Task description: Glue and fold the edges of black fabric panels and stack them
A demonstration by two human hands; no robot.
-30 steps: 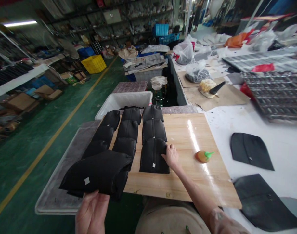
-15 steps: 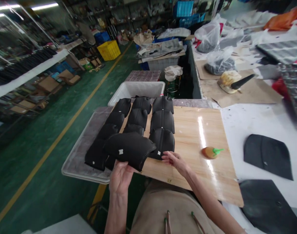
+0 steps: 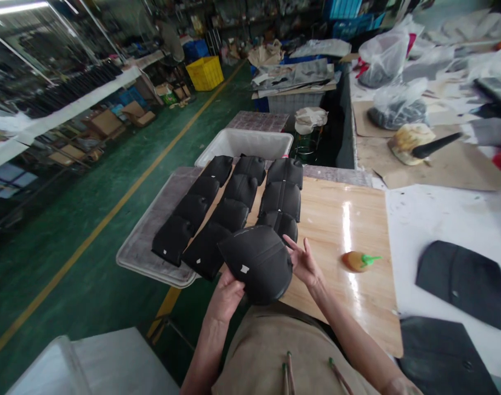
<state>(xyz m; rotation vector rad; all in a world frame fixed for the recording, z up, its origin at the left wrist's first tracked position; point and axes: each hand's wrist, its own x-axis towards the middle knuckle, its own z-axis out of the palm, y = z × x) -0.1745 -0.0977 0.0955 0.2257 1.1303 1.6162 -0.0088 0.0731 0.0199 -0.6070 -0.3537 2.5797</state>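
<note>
My left hand (image 3: pixel 228 293) is closed on the lower left edge of a black leather-like piece (image 3: pixel 261 258). The piece is curved, with a seam across it and a small white tag, and it is held up in front of my body. Beside its right edge is my right hand (image 3: pixel 306 264), fingers spread; whether a fingertip touches the piece I cannot tell. Behind, similar black pieces (image 3: pixel 203 244) lie overlapping in three rows on a wooden board (image 3: pixel 326 214), several with white tags.
On the board's right side lies a small orange bottle with a green tip (image 3: pixel 357 261). Flat black panels (image 3: pixel 462 280) rest on the white tabletop to the right. White plastic bins (image 3: pixel 250 142) stand beyond and left of the board. A container with a black-handled brush (image 3: pixel 413 144) sits farther back.
The held piece has swung right and turned, its tagged face now more toward me. My right hand has left the nearest laid piece and spread its fingers beside the held one. The view has shifted.
</note>
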